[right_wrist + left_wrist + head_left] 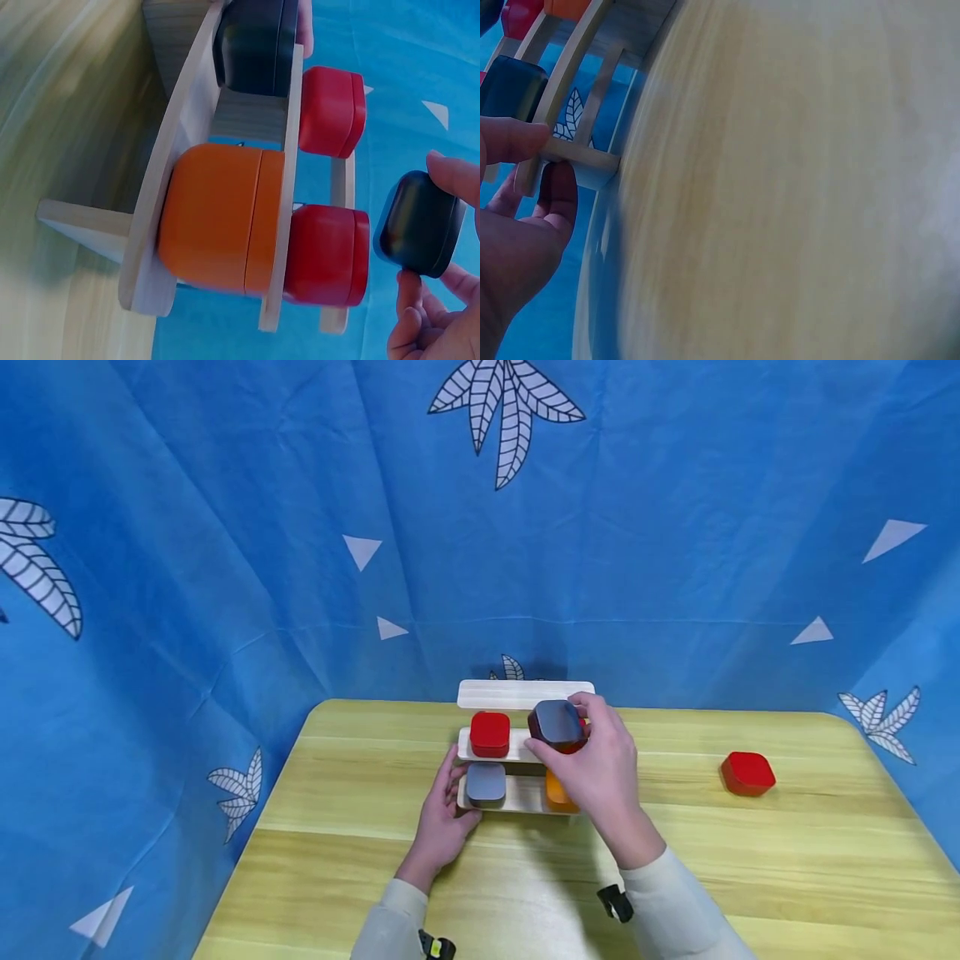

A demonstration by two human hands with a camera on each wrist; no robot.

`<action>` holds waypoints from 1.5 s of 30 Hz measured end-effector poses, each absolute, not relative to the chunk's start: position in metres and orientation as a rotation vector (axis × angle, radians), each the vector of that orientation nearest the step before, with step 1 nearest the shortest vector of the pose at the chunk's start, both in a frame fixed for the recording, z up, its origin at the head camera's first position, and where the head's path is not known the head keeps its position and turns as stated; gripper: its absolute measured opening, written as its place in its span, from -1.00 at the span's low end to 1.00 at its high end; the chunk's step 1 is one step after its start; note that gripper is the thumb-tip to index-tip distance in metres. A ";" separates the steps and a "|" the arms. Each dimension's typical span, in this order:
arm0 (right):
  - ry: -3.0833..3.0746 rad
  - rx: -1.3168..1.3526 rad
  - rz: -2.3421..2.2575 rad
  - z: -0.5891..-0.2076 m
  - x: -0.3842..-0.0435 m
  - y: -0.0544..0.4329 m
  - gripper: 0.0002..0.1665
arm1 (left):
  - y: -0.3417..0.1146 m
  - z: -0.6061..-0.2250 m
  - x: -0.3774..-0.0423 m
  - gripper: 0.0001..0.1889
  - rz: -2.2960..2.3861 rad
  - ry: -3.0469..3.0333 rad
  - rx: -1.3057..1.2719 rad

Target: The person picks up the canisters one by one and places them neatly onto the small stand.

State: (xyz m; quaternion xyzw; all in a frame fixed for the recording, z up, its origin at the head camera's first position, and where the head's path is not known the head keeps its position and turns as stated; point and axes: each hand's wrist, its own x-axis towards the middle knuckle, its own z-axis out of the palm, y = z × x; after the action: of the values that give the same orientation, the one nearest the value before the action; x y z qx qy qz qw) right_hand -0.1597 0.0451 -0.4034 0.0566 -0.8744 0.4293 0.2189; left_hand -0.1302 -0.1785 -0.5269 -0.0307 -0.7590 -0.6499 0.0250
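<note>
A small tiered wooden rack [525, 793] stands near the back of the table. My left hand [442, 822] grips its lower left end, the thumb on the front rail in the left wrist view. My right hand [600, 760] pinches a dark rounded-square canister [557, 723] between thumb and fingers, in front of the upper tiers. On the middle tier sit one red canister [490, 733] at left and another red canister [326, 255] at right, mostly hidden in the head view. The lowest tier bears a dark canister [486, 783] at left and an orange canister [217, 217] at right.
A loose red canister [747, 773] lies on the wooden table [817, 852], to the right of the rack. The rack's top tier [495, 695] is bare. Behind the table hangs a blue patterned cloth [660, 568], which also runs along the left side.
</note>
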 end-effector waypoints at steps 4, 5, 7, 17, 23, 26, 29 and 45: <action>-2.439 0.173 1.188 -0.403 -0.164 0.040 -0.16 | -0.179 -0.527 -0.130 0.17 -1.994 -2.354 -0.110; -2.442 0.178 1.187 -0.404 -0.165 0.038 -0.16 | -0.179 -0.527 -0.130 0.17 -1.998 -2.355 -0.103; -2.444 0.188 1.183 -0.404 -0.168 0.035 -0.16 | -0.179 -0.528 -0.130 0.16 -2.004 -2.353 -0.106; -2.486 0.215 1.102 -0.403 -0.178 0.018 -0.14 | -0.182 -0.532 -0.132 0.13 -2.032 -2.339 -0.132; -2.511 0.201 1.077 -0.401 -0.184 0.011 -0.16 | -0.182 -0.531 -0.131 0.11 -2.040 -2.330 -0.149; -2.520 0.196 1.068 -0.401 -0.187 0.007 -0.15 | -0.183 -0.531 -0.131 0.11 -2.045 -2.329 -0.152; -2.520 0.198 1.054 -0.400 -0.190 0.003 -0.14 | -0.183 -0.531 -0.131 0.11 -2.048 -2.332 -0.152; -2.494 0.228 0.953 -0.396 -0.208 -0.014 -0.15 | -0.184 -0.533 -0.132 0.11 -2.060 -2.302 -0.211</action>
State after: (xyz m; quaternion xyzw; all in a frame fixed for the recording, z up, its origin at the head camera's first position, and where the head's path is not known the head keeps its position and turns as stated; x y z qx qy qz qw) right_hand -0.2078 -0.0141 -0.3963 0.0828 -0.9060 0.3461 0.2290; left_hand -0.1322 -0.1845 -0.5328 -0.0680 -0.7432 -0.6653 0.0227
